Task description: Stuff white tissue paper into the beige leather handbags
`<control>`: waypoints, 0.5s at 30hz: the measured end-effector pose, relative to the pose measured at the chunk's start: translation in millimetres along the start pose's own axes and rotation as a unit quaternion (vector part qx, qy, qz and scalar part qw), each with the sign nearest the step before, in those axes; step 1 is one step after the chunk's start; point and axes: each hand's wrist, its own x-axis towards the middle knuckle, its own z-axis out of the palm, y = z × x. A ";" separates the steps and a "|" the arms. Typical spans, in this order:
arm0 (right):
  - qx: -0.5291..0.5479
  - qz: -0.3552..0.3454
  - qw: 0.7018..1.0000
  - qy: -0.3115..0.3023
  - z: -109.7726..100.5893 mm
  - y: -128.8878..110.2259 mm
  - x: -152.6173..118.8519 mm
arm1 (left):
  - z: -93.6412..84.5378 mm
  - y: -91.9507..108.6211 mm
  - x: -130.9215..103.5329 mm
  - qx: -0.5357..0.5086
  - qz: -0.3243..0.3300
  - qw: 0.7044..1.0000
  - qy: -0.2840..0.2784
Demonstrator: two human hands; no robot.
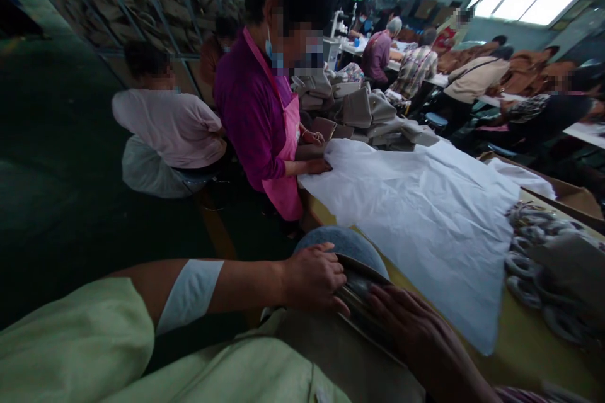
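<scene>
The left hand is curled, its fingers bent down over the edge of a flat, dark bag that looks smooth and a bit shiny. The right hand lies flat and open on top of the same bag, fingers stretched out, pressing on it and not gripping. The bag sits low in the picture, right at the near edge of the yellow surface, on the person's lap. A white bandage is wrapped around the left arm.

Just past the hands, a big white sheet is spread over the surface. It looks thin, soft and wrinkly. To the right lies a pile of round metal rings on grey straps. Farther back is a heap of folded grey bags.

A person in a pink apron stands at the far end and rests a hand on the corner of the sheet.
</scene>
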 end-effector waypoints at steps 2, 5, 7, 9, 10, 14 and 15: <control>0.011 -0.013 1.000 -0.018 10.1 -4.6 2.0 | -1.5 2.0 -2.1 0.002 -0.004 1.000 -0.004; 0.022 0.016 0.999 -0.034 19.2 -8.6 1.6 | -6.6 5.7 -2.2 0.015 0.008 1.000 -0.003; 0.030 0.013 0.999 -0.011 16.2 -4.7 -3.0 | -8.8 7.4 -0.9 0.011 0.034 0.999 0.010; 0.029 0.008 0.999 0.022 7.5 5.6 -11.5 | -8.6 7.3 0.0 0.000 0.043 0.999 0.002; 0.023 0.013 0.999 0.036 2.5 12.2 -16.6 | -7.8 6.6 0.1 -0.006 0.037 0.999 -0.010; 0.013 0.063 0.997 0.044 -9.7 33.3 -31.5 | -5.5 3.2 -0.8 -0.019 0.014 0.999 -0.028; 0.021 0.067 0.997 0.037 -10.4 34.7 -31.7 | -5.6 2.9 -0.8 -0.021 0.012 0.999 -0.025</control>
